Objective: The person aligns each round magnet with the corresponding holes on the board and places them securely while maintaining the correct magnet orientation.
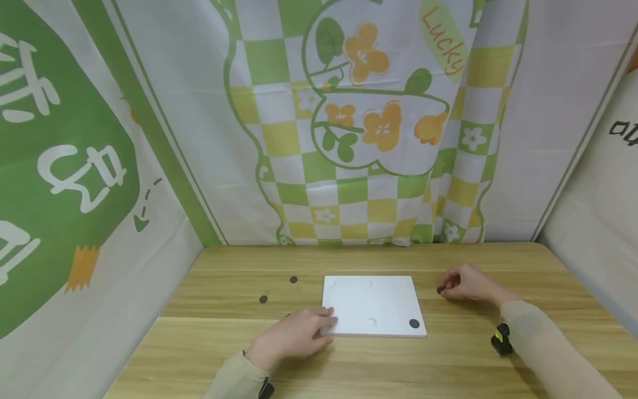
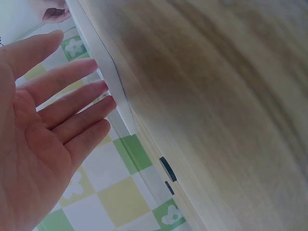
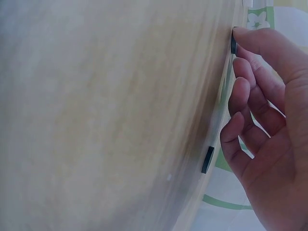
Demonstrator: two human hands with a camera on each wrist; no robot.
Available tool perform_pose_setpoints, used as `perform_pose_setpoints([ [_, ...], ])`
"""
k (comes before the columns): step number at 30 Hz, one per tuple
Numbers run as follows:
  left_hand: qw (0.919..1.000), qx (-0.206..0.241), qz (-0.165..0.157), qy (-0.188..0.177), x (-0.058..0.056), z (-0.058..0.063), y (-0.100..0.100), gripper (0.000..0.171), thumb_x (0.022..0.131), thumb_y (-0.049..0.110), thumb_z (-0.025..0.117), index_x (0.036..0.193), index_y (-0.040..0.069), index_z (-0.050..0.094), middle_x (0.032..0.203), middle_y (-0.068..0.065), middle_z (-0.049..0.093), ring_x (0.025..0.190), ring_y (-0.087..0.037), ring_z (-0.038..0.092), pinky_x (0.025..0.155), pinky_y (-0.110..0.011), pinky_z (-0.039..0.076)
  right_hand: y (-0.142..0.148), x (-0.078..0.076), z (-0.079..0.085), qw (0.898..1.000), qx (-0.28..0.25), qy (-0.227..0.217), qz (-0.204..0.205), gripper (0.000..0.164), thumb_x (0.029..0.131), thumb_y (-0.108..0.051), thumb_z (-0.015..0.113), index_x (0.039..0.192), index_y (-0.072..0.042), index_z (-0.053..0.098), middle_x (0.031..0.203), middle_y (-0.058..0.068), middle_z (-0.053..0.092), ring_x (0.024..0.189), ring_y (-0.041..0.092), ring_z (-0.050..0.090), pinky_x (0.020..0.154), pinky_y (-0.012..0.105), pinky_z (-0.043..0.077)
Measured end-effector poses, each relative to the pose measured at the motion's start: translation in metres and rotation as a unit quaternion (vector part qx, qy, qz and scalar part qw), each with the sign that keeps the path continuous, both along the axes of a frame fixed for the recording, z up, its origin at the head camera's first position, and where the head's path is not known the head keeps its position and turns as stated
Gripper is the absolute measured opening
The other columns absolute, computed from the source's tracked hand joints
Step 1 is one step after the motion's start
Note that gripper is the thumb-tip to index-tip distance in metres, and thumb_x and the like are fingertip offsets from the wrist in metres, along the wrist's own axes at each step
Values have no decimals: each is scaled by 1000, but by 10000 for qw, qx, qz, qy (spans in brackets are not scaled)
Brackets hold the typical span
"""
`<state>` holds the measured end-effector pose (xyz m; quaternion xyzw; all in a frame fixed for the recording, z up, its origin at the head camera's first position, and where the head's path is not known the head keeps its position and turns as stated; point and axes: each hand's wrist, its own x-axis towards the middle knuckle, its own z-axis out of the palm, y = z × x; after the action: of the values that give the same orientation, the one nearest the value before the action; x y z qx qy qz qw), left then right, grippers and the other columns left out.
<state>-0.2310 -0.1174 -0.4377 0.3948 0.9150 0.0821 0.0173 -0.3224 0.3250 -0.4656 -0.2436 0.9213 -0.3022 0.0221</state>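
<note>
A white rectangular board with several shallow round recesses lies on the table, a dark disc at its near right corner. My left hand rests at the board's left edge, fingers extended; the left wrist view shows its palm with nothing in it. To the right of the board, my right hand pinches another small dark disc between thumb and index finger, close over the table. The other fingers curl loosely. One more dark disc lies on the table beside that hand in the right wrist view.
Left of the board, dark discs lie on the wooden table, with another mostly hidden behind the left hand. A patterned curtain hangs along the table's far edge, and printed cloth walls stand on both sides.
</note>
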Motion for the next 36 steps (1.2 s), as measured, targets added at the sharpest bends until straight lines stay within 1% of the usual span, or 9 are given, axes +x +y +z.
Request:
perform_pose_setpoints([
  [4, 10000, -14, -29, 32, -1, 0, 0, 40, 91, 31, 60, 127, 12, 60, 136, -10, 55, 123, -24, 55, 104, -35, 46, -2, 2, 3, 10000, -25, 23, -8, 15, 75, -19, 78, 85, -9, 72, 71, -7, 65, 64, -1, 55, 56, 18, 48],
  [8, 10000, 13, -80, 54, -2, -1, 0, 40, 91, 30, 60, 127, 12, 60, 135, -10, 56, 122, -24, 56, 104, -35, 46, -2, 2, 4, 10000, 53, 38, -24, 14, 75, -19, 78, 85, -10, 72, 71, -8, 65, 64, -2, 55, 56, 17, 48],
  [17, 9999, 52, -103, 97, -3, -3, -1, 40, 91, 29, 60, 126, 11, 61, 135, -10, 56, 122, -23, 56, 104, -34, 46, -2, 0, 1, 9998, 129, 156, -54, 12, 74, -20, 78, 82, -13, 71, 69, -9, 63, 63, -2, 54, 56, 17, 48],
  [26, 9999, 57, -104, 80, -2, -2, -1, 40, 91, 29, 60, 127, 10, 61, 135, -11, 56, 122, -24, 56, 104, -34, 46, -2, -1, -1, 9991, 204, 364, -12, 12, 74, -21, 79, 80, -15, 71, 67, -11, 61, 62, -3, 53, 55, 17, 47],
  [36, 9999, 43, -77, 79, -1, -1, -2, 40, 91, 30, 60, 126, 11, 61, 135, -10, 56, 122, -24, 56, 104, -34, 46, -2, -2, -2, 9989, 210, 419, -72, 12, 73, -22, 79, 78, -16, 70, 67, -11, 61, 61, -2, 52, 55, 17, 46],
])
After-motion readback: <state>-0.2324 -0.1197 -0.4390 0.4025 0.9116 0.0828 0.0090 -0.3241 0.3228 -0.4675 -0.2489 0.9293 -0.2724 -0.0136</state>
